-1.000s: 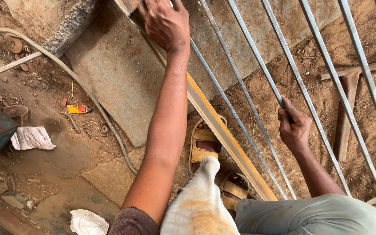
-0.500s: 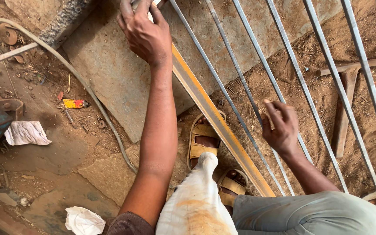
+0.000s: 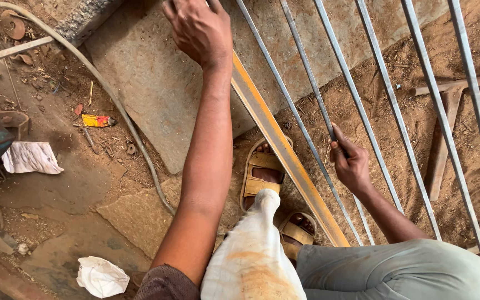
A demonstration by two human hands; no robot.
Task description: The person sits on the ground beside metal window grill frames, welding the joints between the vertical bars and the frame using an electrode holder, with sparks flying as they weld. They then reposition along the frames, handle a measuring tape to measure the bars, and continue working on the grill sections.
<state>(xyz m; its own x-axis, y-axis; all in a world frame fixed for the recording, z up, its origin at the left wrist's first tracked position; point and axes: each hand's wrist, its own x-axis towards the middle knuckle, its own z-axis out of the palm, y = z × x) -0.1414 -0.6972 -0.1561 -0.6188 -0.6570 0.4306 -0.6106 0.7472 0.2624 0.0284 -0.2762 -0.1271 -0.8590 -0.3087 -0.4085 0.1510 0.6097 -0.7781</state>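
Our right hand has its fingers curled tight around one thin bar of the metal grille. Our left hand reaches to the upper end of the yellow-painted frame rail, fingers bent over it; how firmly, we cannot tell. The grille lies slanted over the dirt, its rail just above our sandalled foot. If either grip slackens, we judge the rail could drop onto those toes, or a shifting bar could pinch our knuckles.

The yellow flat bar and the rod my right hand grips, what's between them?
In the head view, one more thin grey rod runs between the yellow flat bar and the rod in the right hand.
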